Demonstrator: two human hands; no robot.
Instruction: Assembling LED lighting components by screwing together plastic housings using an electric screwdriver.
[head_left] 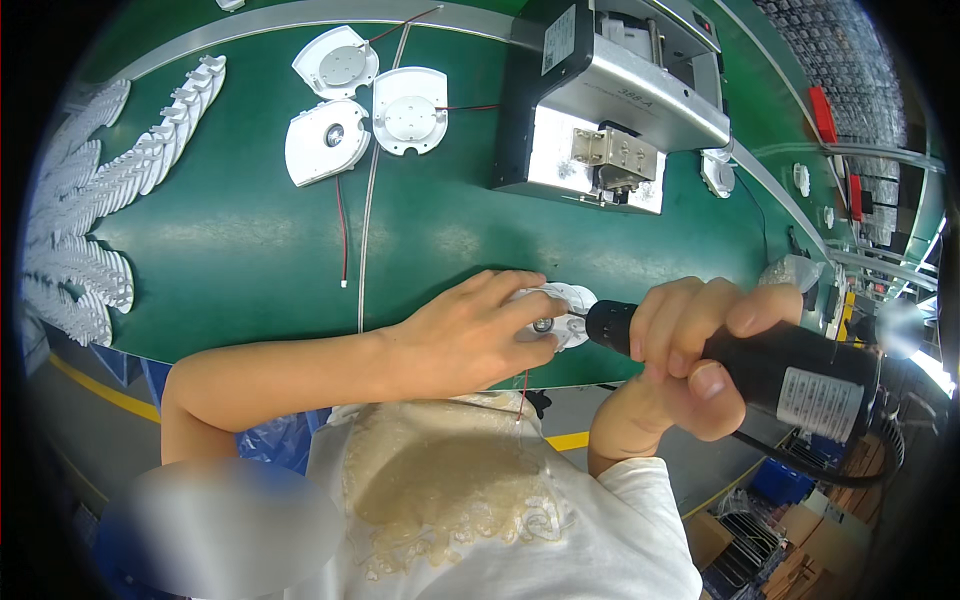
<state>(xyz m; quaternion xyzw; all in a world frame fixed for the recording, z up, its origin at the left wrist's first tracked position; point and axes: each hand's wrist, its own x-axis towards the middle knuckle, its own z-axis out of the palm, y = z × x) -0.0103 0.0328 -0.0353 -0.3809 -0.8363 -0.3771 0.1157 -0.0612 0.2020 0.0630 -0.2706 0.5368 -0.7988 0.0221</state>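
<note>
A small white plastic housing (573, 335) lies near the front edge of the green bench, with a thin red wire trailing off the edge below it. My left hand (470, 328) reaches across from the left, its fingers resting on the housing and holding it down, covering much of it. In my right hand (690, 350) is a black electric screwdriver (750, 370), tilted, with the fingers wrapped round its body. Its bit reaches the right side of the housing; whether a screw is under the tip I cannot tell.
Three white housings with wires (410, 118) lie at the back left. Rows of stacked white parts (150, 160) line the far left. A grey and black machine (620, 100) stands at the back right. The screwdriver's cable (820, 475) hangs at the right.
</note>
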